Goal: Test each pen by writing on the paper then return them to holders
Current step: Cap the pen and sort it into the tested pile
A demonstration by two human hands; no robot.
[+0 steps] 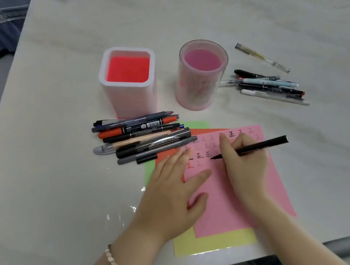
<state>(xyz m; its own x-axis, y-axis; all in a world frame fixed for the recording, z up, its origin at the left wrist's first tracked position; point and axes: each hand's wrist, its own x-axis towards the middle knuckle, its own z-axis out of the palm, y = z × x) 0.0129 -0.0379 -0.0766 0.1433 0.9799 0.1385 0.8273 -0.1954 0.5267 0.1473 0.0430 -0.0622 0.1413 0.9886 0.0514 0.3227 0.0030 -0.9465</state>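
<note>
While left hand point(170, 193) flattens pink paper point(229, 204), right hand point(243, 162) grips black pen point(265, 144)

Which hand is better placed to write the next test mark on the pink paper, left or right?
Right. The right hand grips the black pen, tip down at the pink paper beside the written marks. The left hand lies flat on the paper, holding it steady.

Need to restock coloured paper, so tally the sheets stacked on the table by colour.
Pink sheet: 1
Orange sheet: 1
Green sheet: 1
Yellow sheet: 1
Total: 4
</note>
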